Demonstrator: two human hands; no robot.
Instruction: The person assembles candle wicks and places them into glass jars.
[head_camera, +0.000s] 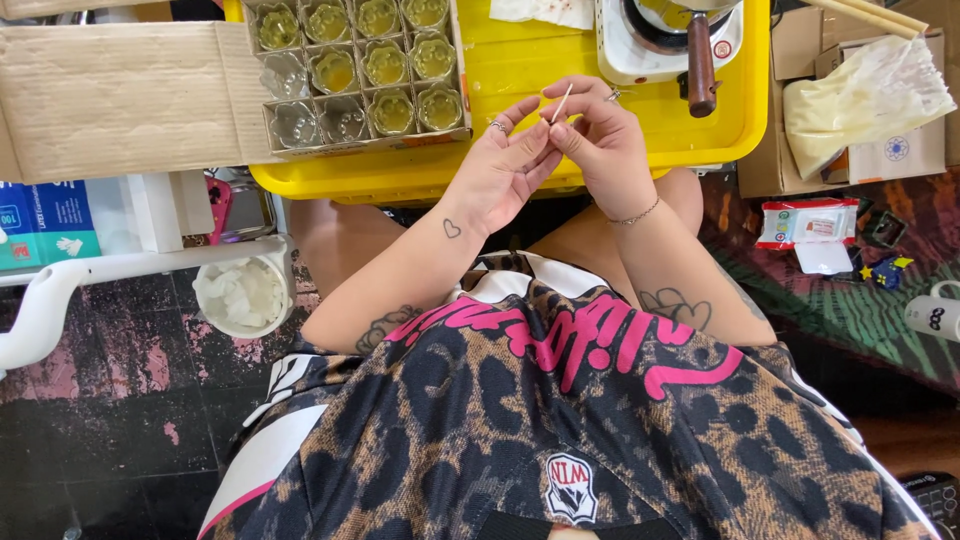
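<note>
My left hand (500, 165) and my right hand (600, 140) meet over the near edge of a yellow tray (520, 75). Between the fingertips of both hands is a thin pale stick (562, 102), like a short wick, pointing up and away. My right hand pinches it near its lower end; my left fingers touch it from the side. To the left on the tray stands a cardboard box (360, 75) divided into cells, holding several small glass jars, most filled with yellowish wax and some clear.
A small white stove (665, 45) with a brown-handled pot sits on the tray's far right. A plastic bag of pale flakes (860, 95) lies on boxes at right. A white cup of flakes (242, 295) and a wipes packet (808, 222) are on the floor.
</note>
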